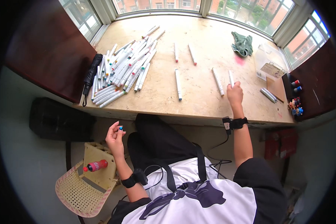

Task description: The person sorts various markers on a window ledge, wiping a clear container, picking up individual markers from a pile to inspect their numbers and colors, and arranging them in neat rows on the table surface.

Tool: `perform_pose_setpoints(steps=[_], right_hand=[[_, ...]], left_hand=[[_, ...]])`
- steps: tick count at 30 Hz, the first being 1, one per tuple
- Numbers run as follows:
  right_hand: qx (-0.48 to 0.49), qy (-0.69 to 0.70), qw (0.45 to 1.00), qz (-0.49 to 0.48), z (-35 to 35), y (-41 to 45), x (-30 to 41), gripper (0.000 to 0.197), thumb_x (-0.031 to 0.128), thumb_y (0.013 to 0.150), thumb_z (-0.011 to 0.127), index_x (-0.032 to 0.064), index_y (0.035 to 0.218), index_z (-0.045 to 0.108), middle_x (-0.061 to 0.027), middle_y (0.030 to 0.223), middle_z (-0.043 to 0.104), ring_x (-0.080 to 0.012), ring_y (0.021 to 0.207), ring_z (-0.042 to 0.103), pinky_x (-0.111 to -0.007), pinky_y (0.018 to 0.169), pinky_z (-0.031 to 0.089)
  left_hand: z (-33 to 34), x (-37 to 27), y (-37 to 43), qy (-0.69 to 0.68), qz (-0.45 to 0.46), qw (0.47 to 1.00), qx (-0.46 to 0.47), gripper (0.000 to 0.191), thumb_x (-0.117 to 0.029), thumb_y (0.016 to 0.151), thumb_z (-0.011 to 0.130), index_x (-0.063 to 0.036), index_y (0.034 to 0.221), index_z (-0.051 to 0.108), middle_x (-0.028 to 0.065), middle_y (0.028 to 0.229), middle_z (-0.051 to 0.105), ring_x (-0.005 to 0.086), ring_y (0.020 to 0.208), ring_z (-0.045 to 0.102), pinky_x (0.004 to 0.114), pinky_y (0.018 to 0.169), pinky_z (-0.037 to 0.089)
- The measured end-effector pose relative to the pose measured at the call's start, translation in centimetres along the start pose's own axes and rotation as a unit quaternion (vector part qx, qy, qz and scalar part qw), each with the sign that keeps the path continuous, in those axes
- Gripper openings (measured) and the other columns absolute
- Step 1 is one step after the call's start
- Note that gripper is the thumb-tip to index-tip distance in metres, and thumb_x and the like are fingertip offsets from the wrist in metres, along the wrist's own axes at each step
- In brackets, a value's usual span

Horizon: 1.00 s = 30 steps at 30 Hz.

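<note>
In the head view, my right hand [235, 93] is over the stone-like tabletop near its front edge, its fingers closed around a white marker [231, 77] that points away from me. Just left of that hand lies another white marker [218, 82]. My left hand [116, 138] is raised below the table edge, over the floor side, with bent fingers. A small bright blue spot shows at its thumb tip; whether this is a nail or a small held thing is unclear. Farther left lie a blue-ended marker [178, 84] and two red-ended markers, one upper left [176, 52] and one beside it [192, 54].
A heap of markers [128, 64] fills the table's left side, beside a folded black umbrella [92, 72]. Right are a green cloth [242, 44], a clear plastic box [270, 60], several grey pens [268, 94] and small figurines [296, 107]. A bottle [96, 165] lies on a chair [84, 190].
</note>
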State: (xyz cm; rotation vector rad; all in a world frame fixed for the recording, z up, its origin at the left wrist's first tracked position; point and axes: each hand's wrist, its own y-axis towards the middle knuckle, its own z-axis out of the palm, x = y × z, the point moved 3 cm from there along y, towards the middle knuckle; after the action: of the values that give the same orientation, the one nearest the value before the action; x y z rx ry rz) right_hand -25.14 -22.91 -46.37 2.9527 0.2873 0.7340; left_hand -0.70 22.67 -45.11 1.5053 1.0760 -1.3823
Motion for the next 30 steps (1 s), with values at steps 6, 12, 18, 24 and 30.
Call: perform_pose_setpoints(steps=[6, 12, 18, 24, 30], right_hand=[[-0.136, -0.027, 0.989, -0.052, -0.8, 3.5, -7.9, 0.028, 0.023, 0.085, 0.063, -0.0015, 0.095, 0.056, -0.0223, 0.090, 0.064, -0.0396, 0.086, 0.062, -0.047, 0.077, 0.049], [-0.049, -0.097, 0.993, -0.044, -1.6, 3.3, -8.2, 0.033, 0.030, 0.084, 0.064, -0.0009, 0.095, 0.057, -0.0209, 0.095, 0.061, -0.0385, 0.088, 0.062, -0.045, 0.078, 0.050], [-0.085, -0.080, 0.992, -0.045, -3.7, 1.1, -7.6, 0.031, 0.029, 0.084, 0.065, -0.0004, 0.089, 0.058, -0.0186, 0.091, 0.060, -0.0355, 0.088, 0.061, -0.044, 0.077, 0.048], [-0.013, 0.163, 0.979, -0.119, -8.8, -5.8, 0.4, 0.016, 0.015, 0.086, 0.063, -0.0001, 0.083, 0.060, -0.0123, 0.080, 0.061, -0.0228, 0.067, 0.060, -0.035, 0.061, 0.047], [0.006, 0.205, 0.957, -0.205, -9.9, -11.9, 6.6, 0.013, 0.010, 0.087, 0.061, -0.0008, 0.080, 0.060, -0.0115, 0.071, 0.061, -0.0199, 0.058, 0.059, -0.031, 0.052, 0.045]], left_hand=[[-1.8, 1.9, 5.5, 0.085, 0.084, 0.993, -0.004, 0.018, -0.002, 0.088, 0.060, 0.0016, 0.105, 0.064, 0.0029, 0.088, 0.065, 0.0074, 0.074, 0.060, 0.021, 0.070, 0.049], [1.4, 2.5, 13.7, 0.411, 0.231, 0.882, -0.019, 0.025, -0.002, 0.079, 0.065, -0.0047, 0.103, 0.064, 0.0088, 0.093, 0.064, 0.0250, 0.087, 0.060, 0.035, 0.080, 0.047], [1.9, 3.2, 15.8, 0.523, 0.292, 0.801, 0.008, 0.018, -0.008, 0.078, 0.066, -0.0098, 0.096, 0.064, 0.0061, 0.094, 0.057, 0.0263, 0.098, 0.053, 0.037, 0.086, 0.042], [2.3, 2.7, 12.9, 0.503, 0.322, 0.801, 0.045, 0.014, -0.007, 0.081, 0.064, -0.0096, 0.094, 0.064, 0.0037, 0.094, 0.057, 0.0261, 0.096, 0.053, 0.040, 0.084, 0.041], [1.6, 4.0, 11.7, 0.471, 0.333, 0.817, -0.007, 0.025, -0.001, 0.081, 0.060, -0.0057, 0.106, 0.061, 0.0108, 0.102, 0.056, 0.0323, 0.101, 0.050, 0.041, 0.088, 0.041]])
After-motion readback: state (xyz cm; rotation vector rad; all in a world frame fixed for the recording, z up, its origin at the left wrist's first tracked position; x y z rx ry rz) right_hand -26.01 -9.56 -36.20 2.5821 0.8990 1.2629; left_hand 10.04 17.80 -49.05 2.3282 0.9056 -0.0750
